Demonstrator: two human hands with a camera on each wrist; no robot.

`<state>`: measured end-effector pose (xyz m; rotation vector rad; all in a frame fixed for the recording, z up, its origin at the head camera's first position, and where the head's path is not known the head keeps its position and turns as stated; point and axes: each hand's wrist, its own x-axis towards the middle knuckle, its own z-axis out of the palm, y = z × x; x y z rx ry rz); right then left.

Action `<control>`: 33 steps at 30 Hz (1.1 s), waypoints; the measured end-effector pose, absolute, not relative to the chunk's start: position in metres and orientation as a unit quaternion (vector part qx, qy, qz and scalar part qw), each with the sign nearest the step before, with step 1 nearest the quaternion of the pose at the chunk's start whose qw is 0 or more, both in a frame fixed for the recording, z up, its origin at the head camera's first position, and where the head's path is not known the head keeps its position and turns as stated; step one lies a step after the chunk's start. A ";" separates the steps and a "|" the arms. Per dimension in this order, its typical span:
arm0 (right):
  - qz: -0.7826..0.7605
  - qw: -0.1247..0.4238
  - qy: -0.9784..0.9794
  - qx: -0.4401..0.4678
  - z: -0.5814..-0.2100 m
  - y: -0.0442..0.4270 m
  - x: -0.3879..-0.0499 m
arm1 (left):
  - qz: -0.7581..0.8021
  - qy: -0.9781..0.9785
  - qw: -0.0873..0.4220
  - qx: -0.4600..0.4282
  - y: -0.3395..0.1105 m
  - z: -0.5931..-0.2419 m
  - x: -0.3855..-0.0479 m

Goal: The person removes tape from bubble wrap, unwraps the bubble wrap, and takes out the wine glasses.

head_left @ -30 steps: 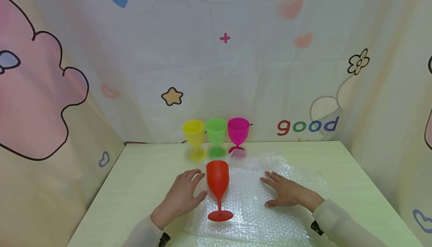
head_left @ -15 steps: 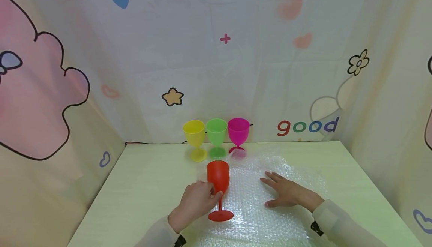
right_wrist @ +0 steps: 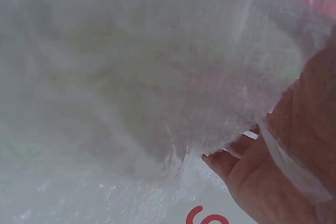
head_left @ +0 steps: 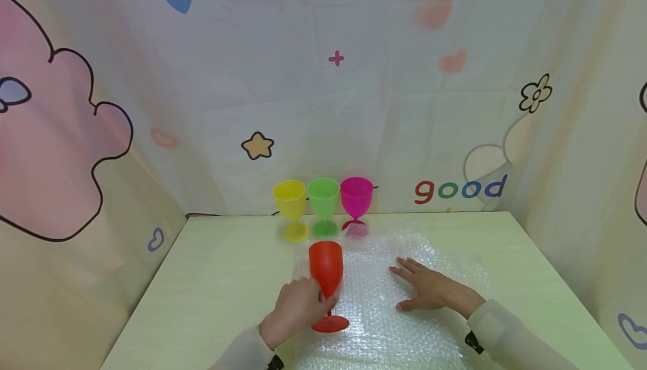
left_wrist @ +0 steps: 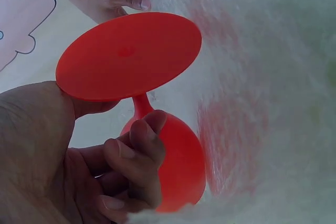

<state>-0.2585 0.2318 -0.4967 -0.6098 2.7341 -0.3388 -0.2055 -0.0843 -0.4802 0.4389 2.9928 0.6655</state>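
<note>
A red plastic goblet lies at the left part of a sheet of bubble wrap, its foot toward me and its bowl away. My left hand grips it where the stem meets the bowl, thumb on the near right side. In the left wrist view, curled fingers lie by the stem and the underside of the round foot faces the camera. My right hand rests on the bubble wrap with fingers spread. Cloudy plastic covers much of the right wrist view, partly hiding that hand.
Yellow, green and pink goblets stand upright in a row at the back of the pale table. A wrap edge overlaps the pink one's foot. A printed curtain hangs behind.
My left hand has moved right from beside the red goblet and taken hold of it at the bottom of its bowl. My right hand and the goblet have stayed in place.
</note>
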 end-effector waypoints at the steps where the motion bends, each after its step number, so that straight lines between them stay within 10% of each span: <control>1: -0.120 0.159 0.956 -0.213 -0.496 0.232 -0.258 | 0.211 0.967 0.021 0.142 -0.084 -0.481 -0.205; 33: -0.145 0.168 0.948 -0.227 -0.496 0.236 -0.260 | 0.263 0.956 0.074 0.105 -0.079 -0.489 -0.211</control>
